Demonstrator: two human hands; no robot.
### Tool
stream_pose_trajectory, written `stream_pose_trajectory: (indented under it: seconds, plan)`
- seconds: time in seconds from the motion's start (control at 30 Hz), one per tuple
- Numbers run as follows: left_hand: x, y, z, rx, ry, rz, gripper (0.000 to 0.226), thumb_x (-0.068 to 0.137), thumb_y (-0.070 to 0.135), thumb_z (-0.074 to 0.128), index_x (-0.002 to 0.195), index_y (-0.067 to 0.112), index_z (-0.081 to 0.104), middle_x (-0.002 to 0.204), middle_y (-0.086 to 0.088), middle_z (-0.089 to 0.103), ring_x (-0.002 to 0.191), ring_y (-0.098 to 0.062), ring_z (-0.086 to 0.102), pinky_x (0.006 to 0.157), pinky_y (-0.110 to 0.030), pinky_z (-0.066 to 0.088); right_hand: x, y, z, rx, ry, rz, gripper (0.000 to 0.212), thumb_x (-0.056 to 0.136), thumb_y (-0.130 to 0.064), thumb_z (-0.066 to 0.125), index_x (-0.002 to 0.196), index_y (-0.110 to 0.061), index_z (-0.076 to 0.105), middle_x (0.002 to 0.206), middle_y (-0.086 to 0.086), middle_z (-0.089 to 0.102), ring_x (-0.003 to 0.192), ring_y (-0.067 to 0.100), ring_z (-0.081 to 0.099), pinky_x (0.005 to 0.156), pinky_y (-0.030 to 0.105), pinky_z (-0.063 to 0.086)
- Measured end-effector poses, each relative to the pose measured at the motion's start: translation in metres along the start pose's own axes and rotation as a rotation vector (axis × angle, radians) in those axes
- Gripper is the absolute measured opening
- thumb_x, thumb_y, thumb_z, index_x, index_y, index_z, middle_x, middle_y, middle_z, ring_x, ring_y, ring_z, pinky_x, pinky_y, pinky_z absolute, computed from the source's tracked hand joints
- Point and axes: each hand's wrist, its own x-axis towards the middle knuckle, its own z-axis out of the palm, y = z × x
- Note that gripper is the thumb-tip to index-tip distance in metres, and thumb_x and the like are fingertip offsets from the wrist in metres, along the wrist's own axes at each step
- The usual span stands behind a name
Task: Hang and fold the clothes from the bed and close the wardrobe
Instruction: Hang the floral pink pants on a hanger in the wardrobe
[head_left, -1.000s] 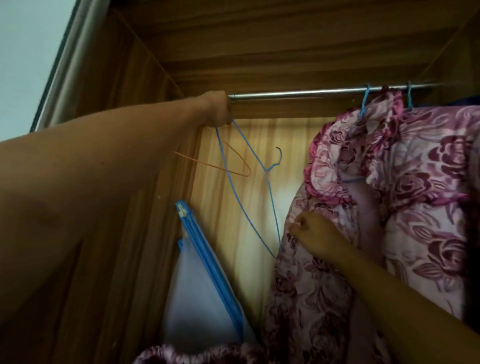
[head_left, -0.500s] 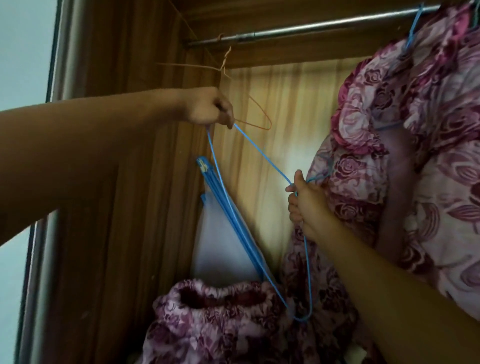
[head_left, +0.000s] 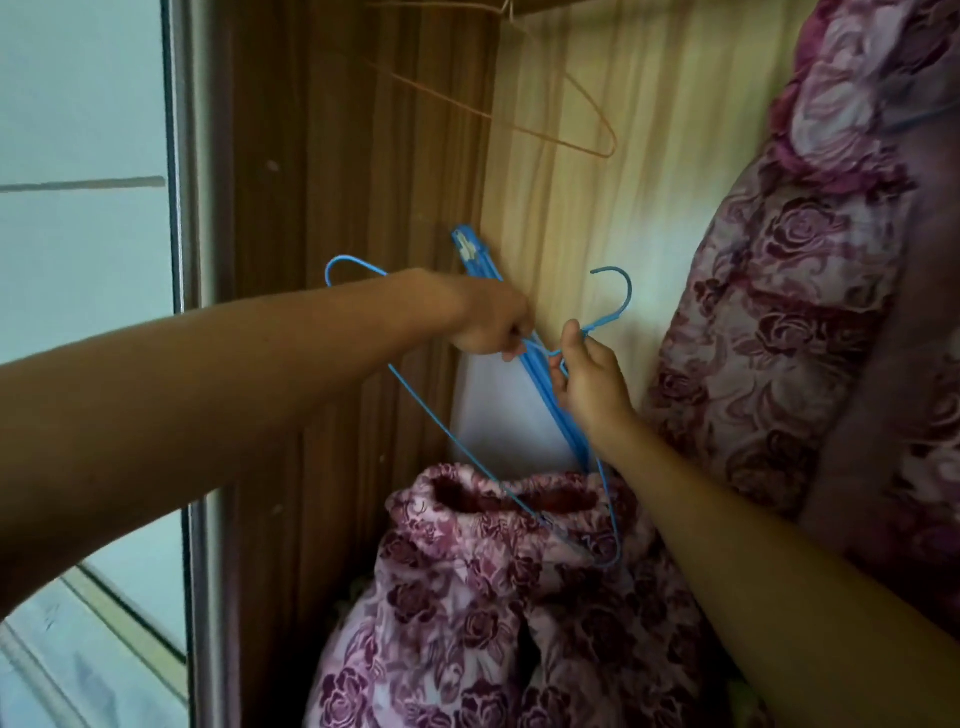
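Our left hand (head_left: 493, 325) and right hand (head_left: 592, 384) pinch the thin blue wire hanger (head_left: 605, 323): hook up, bar slanting down toward the floral garment (head_left: 467, 597).

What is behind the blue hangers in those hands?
A blue-edged white panel stands against the wardrobe's back wall. Its lower end is hidden by the rose-print garment.
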Motion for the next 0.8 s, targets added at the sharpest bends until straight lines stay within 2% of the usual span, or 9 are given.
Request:
stream_pose_trajectory:
  seconds: [0.07,0.13,0.17,0.27,0.37,0.43,0.57,0.7,0.8]
  plan:
    - [-0.003,-0.008,0.009,-0.037,-0.003,-0.017,0.022,0.101,0.017,0.051,0.102,0.008,0.071,0.101,-0.007,0.067,0.101,-0.026,0.062,0.078,-0.027,0.039,-0.005,0.017,-0.006,-0.167,-0.005,-0.025,0.055,0.106,-0.053,0.034,0.068,-0.022,0.057,0.055,-0.005,0.053,0.048,0.011,0.049,0.049,0.025,0.040]
    - [-0.007,-0.017,0.013,-0.044,0.001,-0.044,0.021,0.100,0.017,0.052,0.103,0.008,0.071,0.105,-0.011,0.069,0.102,-0.027,0.062,0.081,-0.030,0.041,-0.011,0.039,-0.018,-0.405,0.011,-0.045,0.056,0.105,-0.054,0.032,0.077,-0.022,0.067,0.073,-0.003,0.067,0.067,0.011,0.062,0.066,0.026,0.048]
    - [-0.010,-0.021,0.014,-0.044,0.008,-0.058,0.022,0.100,0.017,0.052,0.106,0.008,0.071,0.109,-0.012,0.069,0.103,-0.027,0.062,0.083,-0.032,0.042,-0.012,0.052,-0.027,-0.564,0.009,-0.050,0.054,0.105,-0.053,0.034,0.086,-0.018,0.069,0.085,0.004,0.070,0.080,0.020,0.065,0.073,0.031,0.050]
    - [-0.016,-0.034,0.013,-0.047,0.062,-0.112,0.026,0.101,0.021,0.051,0.119,0.013,0.068,0.119,-0.009,0.067,0.108,-0.026,0.061,0.082,-0.029,0.040,-0.017,0.090,-0.051,-1.020,-0.085,0.064,0.039,0.098,-0.045,0.056,0.109,-0.008,0.064,0.105,0.016,0.067,0.098,0.035,0.065,0.079,0.038,0.052]
    - [-0.020,-0.043,0.014,-0.043,0.117,-0.127,0.028,0.101,0.021,0.048,0.124,0.021,0.064,0.123,-0.007,0.065,0.111,-0.026,0.061,0.081,-0.026,0.038,-0.027,0.115,-0.060,-1.147,-0.195,0.220,0.037,0.092,-0.037,0.063,0.117,-0.009,0.063,0.115,0.015,0.066,0.106,0.033,0.064,0.088,0.034,0.052]
    - [-0.021,-0.045,0.019,-0.020,0.146,-0.136,0.028,0.102,0.023,0.047,0.126,0.026,0.062,0.125,-0.007,0.064,0.114,-0.027,0.060,0.082,-0.029,0.039,-0.034,0.126,-0.062,-1.237,-0.210,0.245,0.028,0.094,-0.030,0.060,0.109,-0.007,0.064,0.113,0.017,0.067,0.104,0.033,0.065,0.082,0.030,0.048]
    - [-0.022,-0.042,0.038,0.021,0.136,-0.129,0.028,0.102,0.021,0.046,0.125,0.028,0.058,0.124,-0.007,0.064,0.112,-0.030,0.060,0.081,-0.033,0.041,-0.034,0.124,-0.063,-1.209,-0.184,0.251,0.021,0.098,-0.019,0.057,0.085,-0.005,0.065,0.100,0.018,0.069,0.093,0.032,0.067,0.068,0.028,0.042]
    - [-0.017,-0.034,0.064,-0.056,0.152,-0.095,0.022,0.101,0.020,0.047,0.118,0.025,0.059,0.116,-0.008,0.064,0.104,-0.029,0.060,0.077,-0.031,0.040,-0.021,0.090,-0.058,-1.011,-0.039,0.158,0.044,0.098,-0.019,0.054,0.056,-0.013,0.044,0.059,0.003,0.049,0.067,0.028,0.060,0.050,0.028,0.030]
    - [-0.006,-0.023,0.089,-0.255,0.173,-0.016,0.016,0.103,0.023,0.047,0.111,0.020,0.061,0.112,-0.010,0.067,0.106,-0.030,0.062,0.091,-0.039,0.048,-0.011,0.060,-0.048,-0.745,0.009,0.055,0.044,0.094,-0.017,0.057,0.052,-0.014,0.046,0.050,-0.003,0.043,0.057,0.017,0.048,0.052,0.031,0.031]
